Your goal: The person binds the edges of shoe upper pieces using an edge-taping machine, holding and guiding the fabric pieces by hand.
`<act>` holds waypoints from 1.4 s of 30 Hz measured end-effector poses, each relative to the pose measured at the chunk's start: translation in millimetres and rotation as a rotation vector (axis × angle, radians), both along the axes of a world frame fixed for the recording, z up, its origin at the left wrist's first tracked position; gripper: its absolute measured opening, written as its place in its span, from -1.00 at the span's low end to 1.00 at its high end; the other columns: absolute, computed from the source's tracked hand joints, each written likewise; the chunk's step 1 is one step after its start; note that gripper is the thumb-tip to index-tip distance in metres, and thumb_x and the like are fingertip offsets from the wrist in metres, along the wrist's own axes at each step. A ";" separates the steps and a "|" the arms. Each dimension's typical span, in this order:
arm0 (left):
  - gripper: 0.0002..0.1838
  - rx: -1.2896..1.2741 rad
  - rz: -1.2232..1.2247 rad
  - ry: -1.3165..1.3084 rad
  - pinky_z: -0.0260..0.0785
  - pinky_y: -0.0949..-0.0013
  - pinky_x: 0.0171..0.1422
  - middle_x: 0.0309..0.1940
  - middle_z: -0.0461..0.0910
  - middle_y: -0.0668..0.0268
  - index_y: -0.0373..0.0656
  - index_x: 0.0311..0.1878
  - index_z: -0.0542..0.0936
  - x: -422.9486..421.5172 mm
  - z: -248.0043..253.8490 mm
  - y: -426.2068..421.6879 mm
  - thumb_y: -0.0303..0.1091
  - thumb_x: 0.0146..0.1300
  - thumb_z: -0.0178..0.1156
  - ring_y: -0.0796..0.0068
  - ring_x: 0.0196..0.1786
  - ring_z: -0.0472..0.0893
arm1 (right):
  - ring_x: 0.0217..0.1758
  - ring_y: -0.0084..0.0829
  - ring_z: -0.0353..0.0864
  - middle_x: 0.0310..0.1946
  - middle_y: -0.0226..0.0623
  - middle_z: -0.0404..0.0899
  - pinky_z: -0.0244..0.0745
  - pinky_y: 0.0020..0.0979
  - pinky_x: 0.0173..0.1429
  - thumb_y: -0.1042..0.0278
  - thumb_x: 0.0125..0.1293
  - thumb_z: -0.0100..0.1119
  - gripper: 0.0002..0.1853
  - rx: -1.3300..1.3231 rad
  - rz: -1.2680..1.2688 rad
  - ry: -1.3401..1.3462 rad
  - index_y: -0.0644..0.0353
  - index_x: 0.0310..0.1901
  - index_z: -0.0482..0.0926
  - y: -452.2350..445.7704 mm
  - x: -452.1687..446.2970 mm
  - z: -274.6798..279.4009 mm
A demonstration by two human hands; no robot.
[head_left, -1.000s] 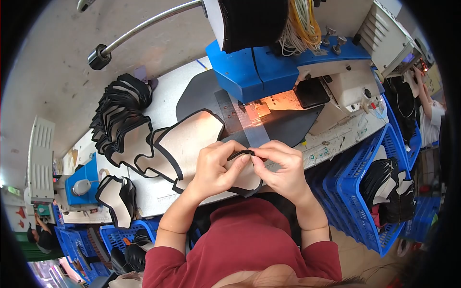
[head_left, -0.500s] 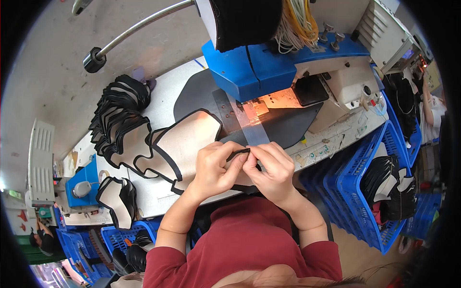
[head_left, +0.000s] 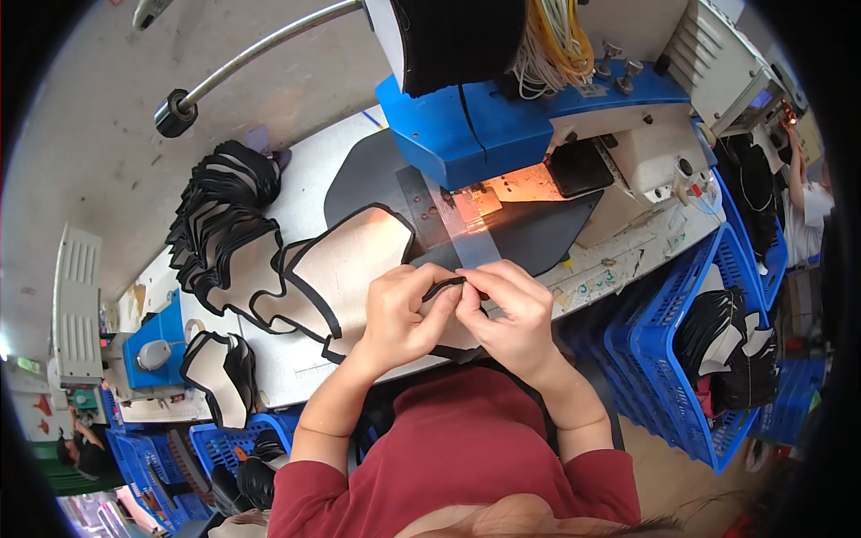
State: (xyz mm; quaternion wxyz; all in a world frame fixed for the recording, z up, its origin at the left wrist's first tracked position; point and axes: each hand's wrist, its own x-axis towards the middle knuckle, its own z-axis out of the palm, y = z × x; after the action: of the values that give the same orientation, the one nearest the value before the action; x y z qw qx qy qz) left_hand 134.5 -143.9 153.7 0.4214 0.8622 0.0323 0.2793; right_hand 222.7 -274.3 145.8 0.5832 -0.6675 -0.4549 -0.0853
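Note:
My left hand (head_left: pixel 399 318) is closed in a pinch on the black edge of a cream fabric piece with black binding (head_left: pixel 354 255). Facing it, my right hand (head_left: pixel 509 318) pinches the same edge, its fingertips almost touching the left ones. Part of the piece lies flat on the white table to the left, and part is hidden under my hands. Just beyond my fingers is the blue-headed sewing machine (head_left: pixel 466 134), with its lit work area and a dark plate (head_left: pixel 529 238).
A fanned stack of similar black-edged pieces (head_left: pixel 220 211) lies at the left, with a smaller stack (head_left: pixel 220 377) at the table's edge. Blue crates (head_left: pixel 664 336) holding dark pieces stand at the right. Other people are visible at both far sides.
My right hand has shifted its fingers slightly at the pinched edge, its thumb and forefinger changing position. My left hand and the fabric piece look almost unmoved.

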 end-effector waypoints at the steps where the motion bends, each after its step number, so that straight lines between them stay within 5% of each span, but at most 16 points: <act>1: -0.92 -0.002 0.005 -0.012 0.35 0.32 -0.42 -0.55 0.63 0.19 -0.24 -0.33 0.64 0.5 -0.5 -0.4 -0.45 0.12 0.30 0.23 -0.54 0.56 | -0.42 -0.24 0.58 -0.46 -0.18 0.56 0.52 -0.32 -0.32 0.65 0.05 0.26 -0.87 0.007 -0.015 -0.027 0.39 -0.31 0.62 1.7 -0.6 -1.1; 9: -0.86 -0.062 -0.017 0.076 0.34 0.38 -0.32 -0.49 0.62 0.15 -0.35 -0.31 0.62 -3.9 2.5 1.2 -0.45 0.18 0.29 0.34 -0.45 0.58 | -0.42 -0.21 0.57 -0.46 -0.17 0.55 0.52 -0.30 -0.32 0.65 0.03 0.26 -0.86 0.011 -0.014 -0.138 0.40 -0.31 0.59 3.6 4.2 -5.0; 20: -0.79 -0.235 -0.095 0.143 0.28 0.54 -0.37 -0.50 0.59 0.32 -0.37 -0.27 0.62 -8.8 4.2 7.0 -0.35 0.28 0.26 0.68 -0.43 0.49 | -0.44 -0.40 0.59 -0.43 -0.22 0.60 0.51 -0.43 -0.36 0.63 0.14 0.25 -0.91 0.001 0.147 0.197 0.39 -0.29 0.61 -2.0 4.2 -2.2; 26: -0.80 -0.493 -0.114 0.203 0.40 0.47 -0.25 -0.44 0.66 0.24 -0.35 -0.21 0.64 -12.6 14.3 6.8 -0.37 0.28 0.23 0.57 -0.37 0.58 | -0.42 -0.51 0.59 -0.39 -0.25 0.64 0.52 -0.49 -0.33 0.62 0.18 0.23 -0.86 -0.002 0.258 0.304 0.41 -0.21 0.65 -7.7 8.1 2.9; 35: -0.86 -0.331 -0.058 0.118 0.40 0.44 -0.32 -0.49 0.65 0.14 -0.34 -0.27 0.64 -7.9 5.5 2.7 -0.44 0.20 0.26 0.43 -0.44 0.63 | -0.42 -0.33 0.62 -0.41 -0.17 0.61 0.54 -0.40 -0.32 0.62 0.12 0.28 -0.82 -0.049 0.131 0.124 0.42 -0.20 0.65 -9.0 1.4 6.8; 38: -0.85 -0.184 -0.054 0.089 0.39 0.54 -0.30 -0.47 0.64 0.27 -0.37 -0.28 0.61 -7.4 -2.2 3.8 -0.43 0.25 0.26 0.64 -0.41 0.57 | -0.44 -0.28 0.60 -0.45 -0.18 0.58 0.53 -0.37 -0.34 0.64 0.08 0.27 -0.82 -0.050 0.036 0.024 0.42 -0.23 0.64 -4.7 -3.2 3.7; 42: -0.88 -0.103 -0.027 0.059 0.40 0.50 -0.30 -0.47 0.65 0.20 -0.38 -0.30 0.62 -6.5 -1.2 2.6 -0.48 0.20 0.27 0.55 -0.41 0.60 | -0.45 -0.26 0.58 -0.47 -0.19 0.55 0.52 -0.35 -0.36 0.66 0.07 0.26 -0.84 -0.030 -0.067 -0.087 0.42 -0.26 0.63 1.7 -7.6 -0.1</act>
State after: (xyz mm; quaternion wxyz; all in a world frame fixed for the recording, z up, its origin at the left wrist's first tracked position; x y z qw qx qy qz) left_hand 128.0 -141.3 152.5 0.4678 0.8476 0.0475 0.2458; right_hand 215.1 -272.7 145.7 0.5499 -0.6866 -0.4585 -0.1267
